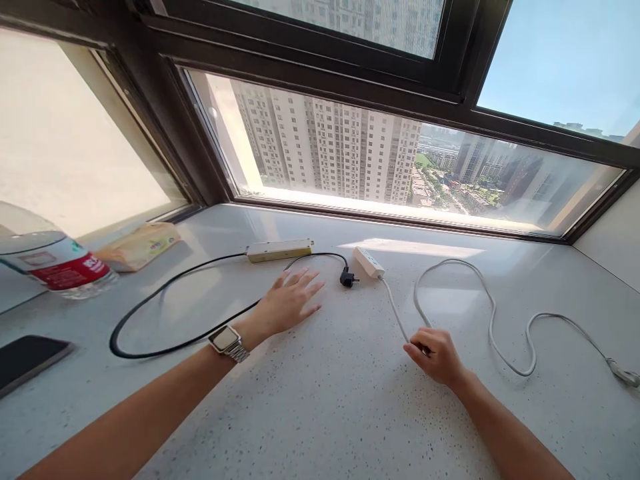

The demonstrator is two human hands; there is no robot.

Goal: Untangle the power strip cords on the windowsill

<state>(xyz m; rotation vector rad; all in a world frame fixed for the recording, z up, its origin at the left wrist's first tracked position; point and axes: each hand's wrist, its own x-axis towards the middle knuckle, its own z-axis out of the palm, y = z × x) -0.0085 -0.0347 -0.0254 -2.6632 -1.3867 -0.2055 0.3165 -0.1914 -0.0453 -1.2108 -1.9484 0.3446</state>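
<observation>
My left hand (287, 301), with a watch (226, 340) on its wrist, lies spread over the speckled sill, resting on or just above a black cable (165, 345). That cable joins a white and yellowish power strip (279, 250) to a black plug (347, 277), whose pins point right. My right hand (436, 353) is closed round the white cord (397, 308) of a small white power strip (369, 262). From this hand the cord runs on in loose curves to a white plug (623, 372) at the right. The palm side of both hands is hidden.
On the left stand a large water bottle (70, 267) with a red label and a tissue pack (143, 245). A dark phone (31, 360) lies nearer me. Dark-framed windows (320, 87) close off the back of the white speckled sill (320, 413).
</observation>
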